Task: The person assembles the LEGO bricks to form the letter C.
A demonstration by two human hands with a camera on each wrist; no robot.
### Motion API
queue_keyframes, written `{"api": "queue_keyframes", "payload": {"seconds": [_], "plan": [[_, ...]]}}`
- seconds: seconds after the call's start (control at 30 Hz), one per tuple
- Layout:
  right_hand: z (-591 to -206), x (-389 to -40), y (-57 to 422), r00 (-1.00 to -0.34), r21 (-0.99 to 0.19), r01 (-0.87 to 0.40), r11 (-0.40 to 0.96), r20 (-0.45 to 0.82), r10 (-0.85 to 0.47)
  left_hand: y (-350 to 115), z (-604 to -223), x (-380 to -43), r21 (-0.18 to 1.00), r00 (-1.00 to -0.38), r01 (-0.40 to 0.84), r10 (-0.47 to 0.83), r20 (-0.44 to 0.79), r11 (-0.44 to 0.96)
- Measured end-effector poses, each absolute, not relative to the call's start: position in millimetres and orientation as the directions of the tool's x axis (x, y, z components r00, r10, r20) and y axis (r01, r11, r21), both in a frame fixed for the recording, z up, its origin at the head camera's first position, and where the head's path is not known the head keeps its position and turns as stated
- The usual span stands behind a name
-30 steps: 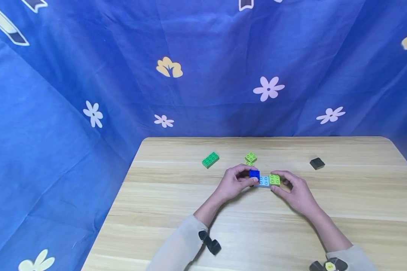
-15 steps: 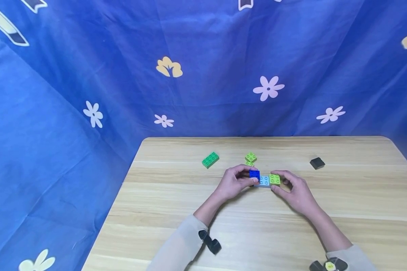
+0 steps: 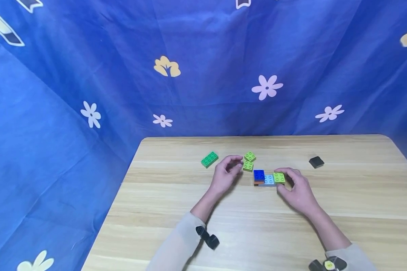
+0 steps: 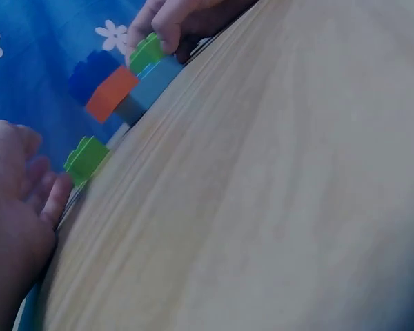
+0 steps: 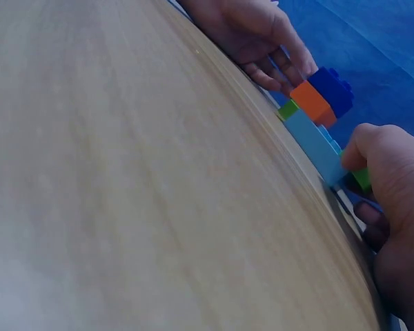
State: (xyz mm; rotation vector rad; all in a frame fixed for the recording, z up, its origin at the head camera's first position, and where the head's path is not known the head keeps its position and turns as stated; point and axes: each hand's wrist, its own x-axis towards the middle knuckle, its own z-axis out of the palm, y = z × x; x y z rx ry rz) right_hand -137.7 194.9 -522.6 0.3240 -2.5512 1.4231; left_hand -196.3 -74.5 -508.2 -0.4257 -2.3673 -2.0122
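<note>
On the table stands a light blue brick (image 3: 269, 180). An orange brick (image 4: 112, 94) sits on its left end, with a dark blue brick (image 3: 259, 175) stacked on top. On the right end is a lime green brick (image 3: 279, 177), which my right hand (image 3: 300, 194) pinches between thumb and fingers. My left hand (image 3: 224, 176) holds nothing, its fingers loosely curved just left of a loose lime brick (image 3: 248, 166). A second loose lime brick (image 3: 250, 156) lies right behind that one. The left wrist view shows a small gap or light contact there; I cannot tell which.
Behind my left hand lies a green brick (image 3: 209, 159), longer than the lime ones. A black brick (image 3: 316, 162) is at the back right. The wooden table (image 3: 257, 233) ends at a blue patterned curtain (image 3: 203, 75).
My left hand has let go of the dark blue brick and moved left and back, beside the loose lime bricks. The right hand keeps its pinch, with little movement.
</note>
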Motion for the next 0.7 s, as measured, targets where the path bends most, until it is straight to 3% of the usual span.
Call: {"api": "queue_keyframes", "payload": {"seconds": [0.23, 0.7], "plan": [[-521.3, -138.1, 194.5, -0.963, -0.820, -0.260, 0.510, 0.259, -0.075, -76.4, -507.0, -196.6, 0.919, -0.912, 0.301, 0.358, 0.199, 0.256], [-522.4, -137.7, 195.1, -0.959, -0.796, -0.273, 0.540, 0.267, -0.091, -72.6, -507.2, -196.2, 0.924, -0.945, 0.242, 0.290, 0.154, 0.297]]}}
